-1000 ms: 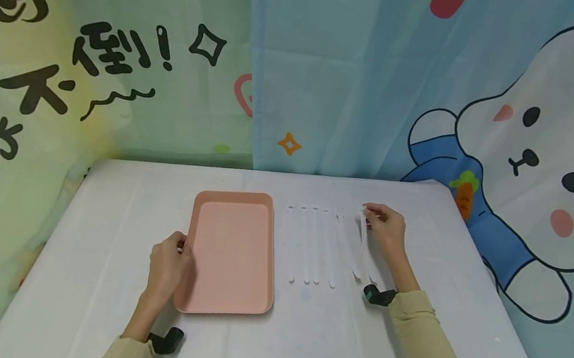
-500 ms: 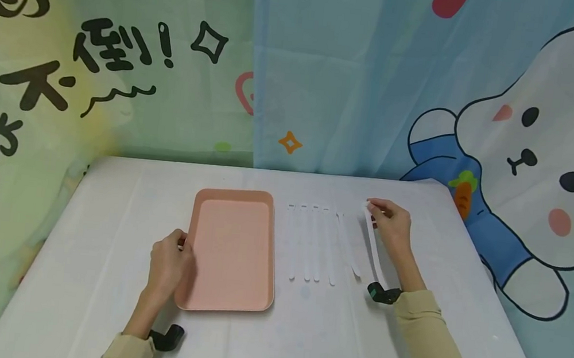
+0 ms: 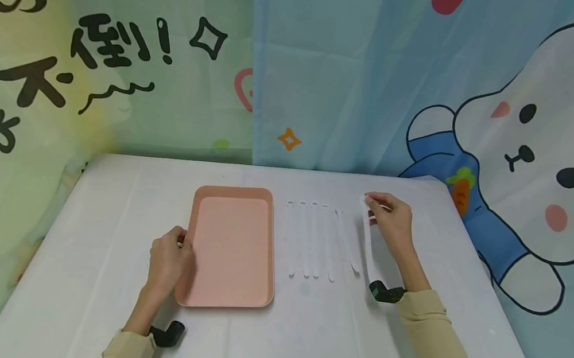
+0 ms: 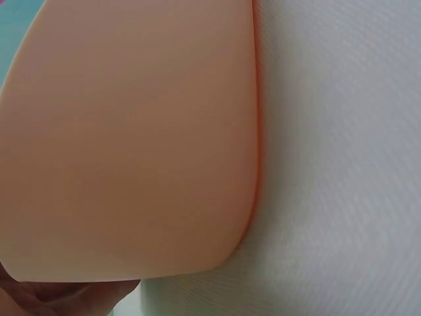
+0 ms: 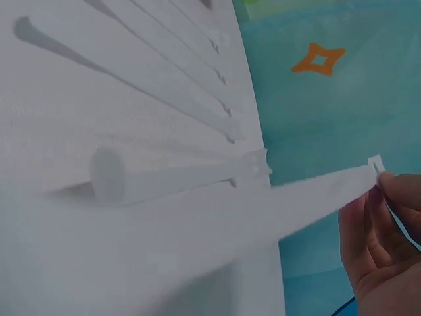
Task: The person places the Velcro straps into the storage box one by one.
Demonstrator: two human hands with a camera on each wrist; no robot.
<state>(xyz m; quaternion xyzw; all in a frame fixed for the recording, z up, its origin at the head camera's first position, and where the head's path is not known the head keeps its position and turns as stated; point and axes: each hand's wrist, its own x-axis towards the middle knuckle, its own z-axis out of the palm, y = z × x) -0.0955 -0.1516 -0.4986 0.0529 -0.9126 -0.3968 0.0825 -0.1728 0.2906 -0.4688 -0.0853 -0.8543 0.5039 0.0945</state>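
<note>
Works before a printed curtain (image 3: 328,79), at a white-covered table (image 3: 250,348). Grips a pink tray (image 3: 230,248), left of centre, by its left rim with the left hand (image 3: 167,260), curling the fingers in there. Has five slim white strips (image 3: 315,242) already lying in a row to the tray's right, mostly parallel, aslant at the row's right end; leaves only a sixth, seemingly, not yet down. Pinches that held strip (image 5: 316,197), far right, by its raised far end between thumb and fingers of the right hand (image 3: 392,218); too blurred at the near end to tell of any table contact. Reaches slightly farther than a second earlier, with tray and left hand unmoved.
</note>
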